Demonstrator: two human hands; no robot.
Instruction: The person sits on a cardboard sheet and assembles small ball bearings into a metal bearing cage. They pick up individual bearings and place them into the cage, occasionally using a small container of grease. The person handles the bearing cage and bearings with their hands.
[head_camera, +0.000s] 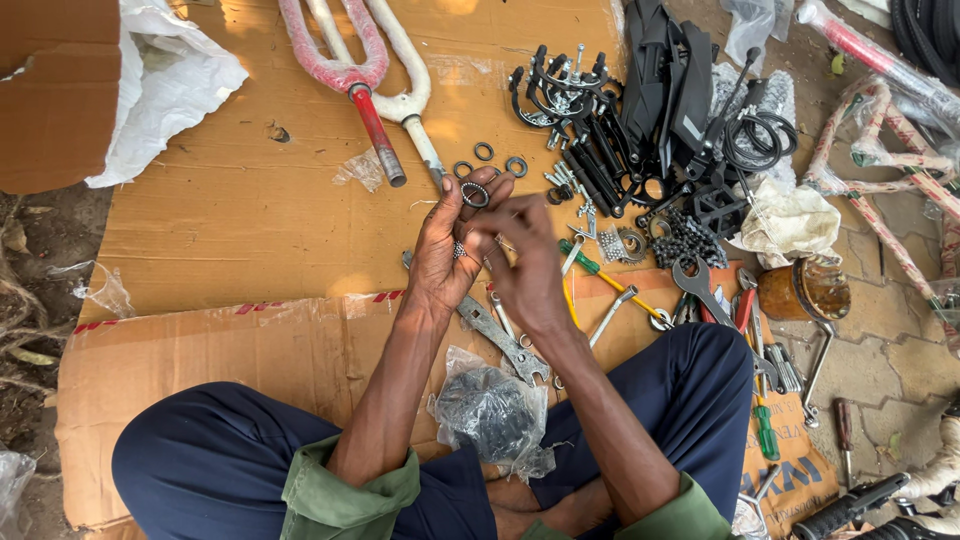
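My left hand (445, 250) is raised palm-up over the cardboard sheet (250, 210), pinching a small dark bearing ring (475, 193) at its fingertips, with a small metal piece resting in the palm. Touching it from the right, my right hand (525, 260) has its fingers curled against the left hand's fingers, on something small that I cannot make out. Just beyond the fingertips lie loose black rings (484, 152) and the threaded ends of a red fork (375, 125) and a white fork (420, 130).
A flat wrench (500, 340) and a plastic bag of dark parts (490, 415) lie between my knees. Brake parts and black hardware (600, 130) pile at the back right. Wrenches, screwdrivers (765, 425) and a brown tin (805, 290) sit on the right. White plastic (160, 90) lies at the back left.
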